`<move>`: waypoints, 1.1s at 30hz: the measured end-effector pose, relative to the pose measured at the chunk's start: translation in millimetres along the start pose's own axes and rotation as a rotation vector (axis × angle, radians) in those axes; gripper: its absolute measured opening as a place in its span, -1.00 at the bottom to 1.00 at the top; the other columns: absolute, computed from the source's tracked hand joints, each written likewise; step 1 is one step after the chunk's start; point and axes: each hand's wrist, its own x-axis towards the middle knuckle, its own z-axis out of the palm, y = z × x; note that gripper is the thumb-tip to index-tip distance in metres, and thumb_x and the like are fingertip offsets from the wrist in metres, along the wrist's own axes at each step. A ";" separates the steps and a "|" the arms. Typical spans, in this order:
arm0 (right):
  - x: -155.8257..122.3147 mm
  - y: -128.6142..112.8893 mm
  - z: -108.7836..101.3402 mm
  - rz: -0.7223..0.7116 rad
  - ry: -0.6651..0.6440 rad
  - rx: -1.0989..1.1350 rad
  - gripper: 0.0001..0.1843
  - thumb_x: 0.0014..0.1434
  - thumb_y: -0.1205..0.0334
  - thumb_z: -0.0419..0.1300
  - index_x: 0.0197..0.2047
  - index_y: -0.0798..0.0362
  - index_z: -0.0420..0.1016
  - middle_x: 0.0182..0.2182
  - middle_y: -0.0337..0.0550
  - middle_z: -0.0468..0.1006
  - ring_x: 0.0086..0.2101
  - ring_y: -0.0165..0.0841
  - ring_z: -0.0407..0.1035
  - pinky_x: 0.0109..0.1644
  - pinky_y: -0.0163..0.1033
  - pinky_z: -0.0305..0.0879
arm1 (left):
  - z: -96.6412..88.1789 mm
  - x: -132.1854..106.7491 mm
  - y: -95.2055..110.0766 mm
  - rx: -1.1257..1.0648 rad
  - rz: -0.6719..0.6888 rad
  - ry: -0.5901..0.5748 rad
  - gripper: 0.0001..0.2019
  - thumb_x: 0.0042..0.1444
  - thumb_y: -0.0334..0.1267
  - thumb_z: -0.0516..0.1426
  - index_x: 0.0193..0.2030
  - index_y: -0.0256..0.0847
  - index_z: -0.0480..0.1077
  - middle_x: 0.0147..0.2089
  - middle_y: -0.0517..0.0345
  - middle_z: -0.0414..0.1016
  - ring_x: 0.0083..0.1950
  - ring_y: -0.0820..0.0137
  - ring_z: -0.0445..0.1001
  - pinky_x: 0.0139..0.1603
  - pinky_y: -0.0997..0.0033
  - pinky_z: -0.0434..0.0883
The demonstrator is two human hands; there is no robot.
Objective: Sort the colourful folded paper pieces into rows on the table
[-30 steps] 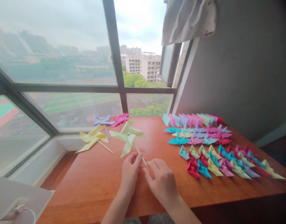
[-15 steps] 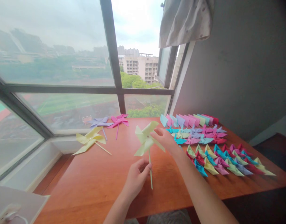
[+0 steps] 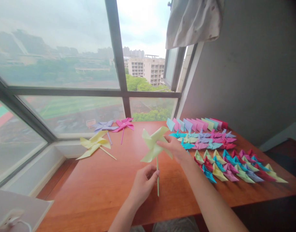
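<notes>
My left hand (image 3: 143,183) pinches the thin stick of a pale green paper pinwheel (image 3: 152,145) and holds it upright over the wooden table (image 3: 97,190). My right hand (image 3: 173,148) reaches across to the pinwheel's right blades, its fingers touching the paper near the centre. Whether those fingers grip a blade or only rest against it is hard to see.
Three finished pinwheels lie near the window: yellow (image 3: 93,145), purple (image 3: 104,126) and pink (image 3: 124,124). Rows of several folded coloured paper pieces (image 3: 222,151) cover the table's right side. A white device with a cable (image 3: 12,216) sits at the lower left.
My right hand left the stick and went up to the pinwheel's blades. My left hand turned the pinwheel upright and shifted it right. In the last half second little moved.
</notes>
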 end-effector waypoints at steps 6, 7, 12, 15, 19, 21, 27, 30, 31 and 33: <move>0.9 2.2 -0.1 0.008 -0.019 0.006 -0.56 -0.15 -0.01 0.42 -0.25 0.11 0.60 -0.31 -0.11 0.63 -0.30 -0.27 0.48 -0.24 -0.25 0.34 | -0.2 -0.4 0.0 0.028 0.012 -0.008 -0.74 0.16 -0.07 0.15 -0.36 -0.24 0.46 -0.44 0.17 0.44 -0.41 0.39 0.36 -0.38 0.49 0.26; 0.9 2.0 0.1 0.012 -0.014 -0.001 -0.55 -0.16 -0.02 0.42 -0.26 0.12 0.60 -0.31 -0.10 0.62 -0.31 -0.27 0.48 -0.25 -0.25 0.34 | -0.2 -0.5 -0.2 0.030 0.010 -0.010 -0.74 0.16 -0.07 0.14 -0.35 -0.24 0.46 -0.43 0.16 0.45 -0.40 0.38 0.36 -0.38 0.49 0.27; 0.4 0.0 0.8 0.015 -0.013 0.011 -0.52 -0.18 -0.02 0.43 -0.25 0.14 0.62 -0.29 -0.08 0.62 -0.30 -0.26 0.46 -0.24 -0.25 0.33 | -0.2 -0.5 -2.0 0.042 0.023 0.003 -0.76 0.17 -0.10 0.14 -0.36 -0.23 0.46 -0.46 0.21 0.40 -0.43 0.42 0.33 -0.42 0.52 0.25; 0.5 0.3 0.5 0.010 -0.008 0.006 -0.55 -0.17 -0.02 0.42 -0.27 0.14 0.62 -0.32 -0.10 0.61 -0.32 -0.29 0.45 -0.24 -0.25 0.31 | -0.1 -0.2 -2.2 0.044 0.027 0.010 -0.77 0.17 -0.12 0.14 -0.38 -0.23 0.45 -0.48 0.23 0.37 -0.45 0.43 0.30 -0.43 0.52 0.25; 1.6 2.6 0.5 -0.018 -0.026 0.006 -0.55 -0.15 -0.03 0.41 -0.27 0.14 0.62 -0.36 -0.13 0.60 -0.34 -0.32 0.43 -0.24 -0.25 0.30 | -0.2 0.3 -1.4 0.048 0.021 0.007 -0.79 0.16 -0.15 0.14 -0.39 -0.23 0.44 -0.49 0.22 0.33 -0.45 0.43 0.29 -0.44 0.52 0.25; 2.3 3.6 1.1 -0.025 -0.037 0.022 -0.55 -0.15 -0.04 0.41 -0.27 0.13 0.62 -0.37 -0.14 0.60 -0.34 -0.31 0.44 -0.22 -0.24 0.31 | -0.1 0.4 -1.0 0.050 0.021 0.000 -0.79 0.17 -0.15 0.13 -0.38 -0.24 0.43 -0.48 0.21 0.33 -0.44 0.42 0.30 -0.44 0.52 0.25; 3.4 5.8 0.6 -0.039 -0.052 0.047 -0.57 -0.15 -0.03 0.43 -0.27 0.11 0.64 -0.38 -0.15 0.60 -0.31 -0.30 0.45 -0.17 -0.22 0.32 | 0.8 0.1 0.0 0.048 0.015 0.004 -0.79 0.16 -0.14 0.13 -0.39 -0.24 0.41 -0.49 0.22 0.32 -0.45 0.42 0.31 -0.44 0.51 0.25; 3.5 8.4 -1.2 -0.027 -0.043 0.028 -0.55 -0.14 -0.02 0.43 -0.25 0.13 0.65 -0.40 -0.15 0.61 -0.34 -0.32 0.45 -0.19 -0.23 0.32 | 1.2 0.3 0.6 0.059 0.014 0.005 -0.79 0.16 -0.15 0.13 -0.38 -0.25 0.42 -0.49 0.22 0.32 -0.45 0.43 0.30 -0.44 0.51 0.24; 3.4 9.1 -1.6 -0.024 -0.042 0.025 -0.55 -0.14 -0.03 0.43 -0.25 0.14 0.65 -0.40 -0.15 0.61 -0.35 -0.32 0.45 -0.20 -0.23 0.32 | 1.3 0.4 0.7 0.060 0.014 0.005 -0.79 0.16 -0.15 0.13 -0.38 -0.25 0.42 -0.49 0.22 0.33 -0.45 0.43 0.30 -0.44 0.51 0.24; 3.0 9.7 -1.6 -0.028 -0.047 0.034 -0.53 -0.14 -0.04 0.43 -0.24 0.14 0.64 -0.40 -0.15 0.61 -0.37 -0.32 0.45 -0.21 -0.23 0.33 | 1.6 0.9 0.4 0.055 0.012 0.010 -0.79 0.15 -0.16 0.14 -0.39 -0.26 0.42 -0.50 0.23 0.33 -0.46 0.45 0.29 -0.45 0.52 0.23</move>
